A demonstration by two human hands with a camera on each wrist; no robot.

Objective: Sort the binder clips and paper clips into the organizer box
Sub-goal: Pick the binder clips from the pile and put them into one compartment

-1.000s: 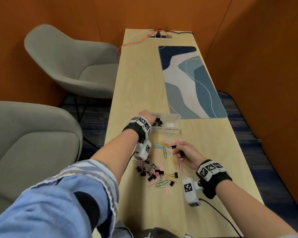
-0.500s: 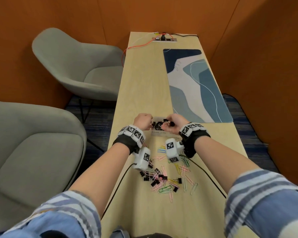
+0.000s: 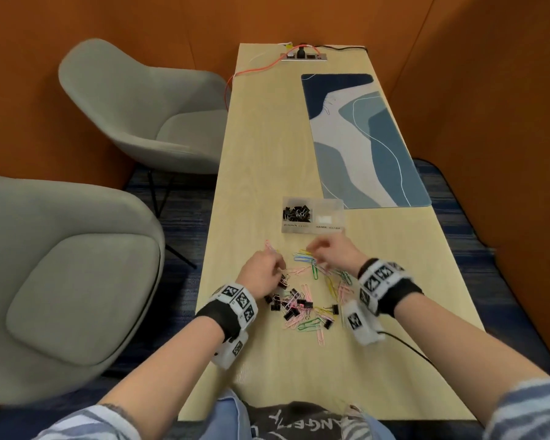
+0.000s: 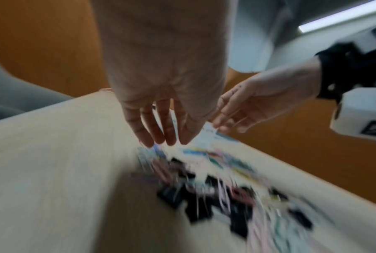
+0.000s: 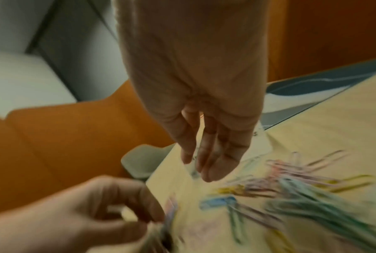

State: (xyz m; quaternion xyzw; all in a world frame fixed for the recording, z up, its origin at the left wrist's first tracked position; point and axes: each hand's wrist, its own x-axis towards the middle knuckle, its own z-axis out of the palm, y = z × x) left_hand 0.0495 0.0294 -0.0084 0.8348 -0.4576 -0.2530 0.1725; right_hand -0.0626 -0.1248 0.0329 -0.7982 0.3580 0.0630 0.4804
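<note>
Wood surface: a pale wooden table carries the whole scene, a person's two bare forearms reaching over its near end.
Left hand: the left hand hangs low over the pile, fingers long and loosely spread in its wrist view, tips pointing down at the clutter; nothing is seen held, though motion blur hides whether a fingertip touches a clip.
Right hand: the right hand hovers just beside the left, fingers relaxed and extended downward, grasping nothing.
Paper clips: coloured paper clips in pink, green, blue and yellow lie scattered directly under and between both hands, spreading back toward the wrists.
Binder clips: loose black binder clips sit mixed with the paper clips, mostly behind the left hand's fingertips, near its wrist.
Organizer box: the clear organizer box stands beyond both sets of fingertips, apart from them; its left compartment holds a heap of black binder clips, its right one looks nearly bare, contents too faint to tell.
Beyond the box: a blue patterned mat lies farther out, to the right.
Beside the table: two grey chairs stand off the left hand's side.
</note>
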